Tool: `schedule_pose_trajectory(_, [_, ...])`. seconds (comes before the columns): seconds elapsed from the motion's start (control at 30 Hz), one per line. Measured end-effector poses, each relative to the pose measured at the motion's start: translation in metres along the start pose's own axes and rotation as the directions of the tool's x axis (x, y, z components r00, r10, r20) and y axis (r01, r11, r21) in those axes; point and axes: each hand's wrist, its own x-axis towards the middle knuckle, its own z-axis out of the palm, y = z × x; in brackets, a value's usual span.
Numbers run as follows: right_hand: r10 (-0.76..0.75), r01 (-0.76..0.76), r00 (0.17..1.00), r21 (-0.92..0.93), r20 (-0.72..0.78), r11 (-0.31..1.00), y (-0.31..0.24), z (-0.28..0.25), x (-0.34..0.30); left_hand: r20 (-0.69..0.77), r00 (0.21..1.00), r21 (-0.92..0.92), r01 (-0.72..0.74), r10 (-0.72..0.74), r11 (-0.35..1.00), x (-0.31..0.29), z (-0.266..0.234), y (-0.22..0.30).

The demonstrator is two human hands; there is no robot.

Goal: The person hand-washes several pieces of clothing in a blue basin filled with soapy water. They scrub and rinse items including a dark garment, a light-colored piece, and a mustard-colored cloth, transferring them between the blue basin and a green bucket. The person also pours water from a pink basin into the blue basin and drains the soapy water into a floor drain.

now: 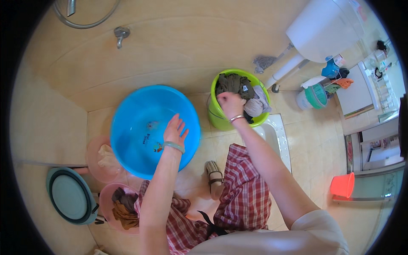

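Observation:
My left hand hangs over the right side of a large blue basin, its fingers apart and nothing in them. A small printed picture marks the basin's bottom. At the lime-green bucket, my right hand is closed on a dark olive garment at the rim; its fingertips are partly hidden. Grey cloth lies beside that garment in the bucket.
Pink basins with a pale cloth and brown clothes stand left. A folded grey-green basin leans nearby. A squat toilet lies right of the bucket; a white-and-green pail and red bucket are farther right.

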Motion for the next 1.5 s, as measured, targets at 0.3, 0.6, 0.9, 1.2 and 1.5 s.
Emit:
schedule_pose_trajectory(0.3, [0.340, -0.322, 0.940, -0.362, -0.014, 0.875, 0.139, -0.056, -0.011, 0.079, 0.994, 0.050, 0.076, -0.080, 0.996, -0.006, 0.033, -0.013])
schedule_pose_trajectory(0.6, [0.444, -0.112, 0.885, 0.858, -0.143, 0.501, 0.000, -0.172, 0.020, 0.155, 0.986, 0.156, 0.043, -0.068, 0.987, -0.011, 0.028, 0.004])
schedule_pose_trajectory(0.9, [-0.390, 0.400, 0.912, 0.486, -0.128, 0.777, -0.123, -0.111, -0.001, 0.237, 0.969, -0.288, 0.143, -0.074, 0.947, -0.033, -0.006, 0.069])
schedule_pose_trajectory(1.2, [-0.304, 0.073, 0.902, 0.587, 0.305, 0.806, -0.102, -0.007, -0.032, -0.298, 0.820, 0.313, -0.400, 0.489, 0.862, -0.041, -0.085, 0.100])
schedule_pose_trajectory(1.5, [-0.284, -0.009, 0.797, 0.480, 0.534, 0.877, -0.114, 0.001, -0.034, -0.172, 0.869, 0.984, 0.130, 0.464, 0.123, -0.072, -0.064, 0.127])
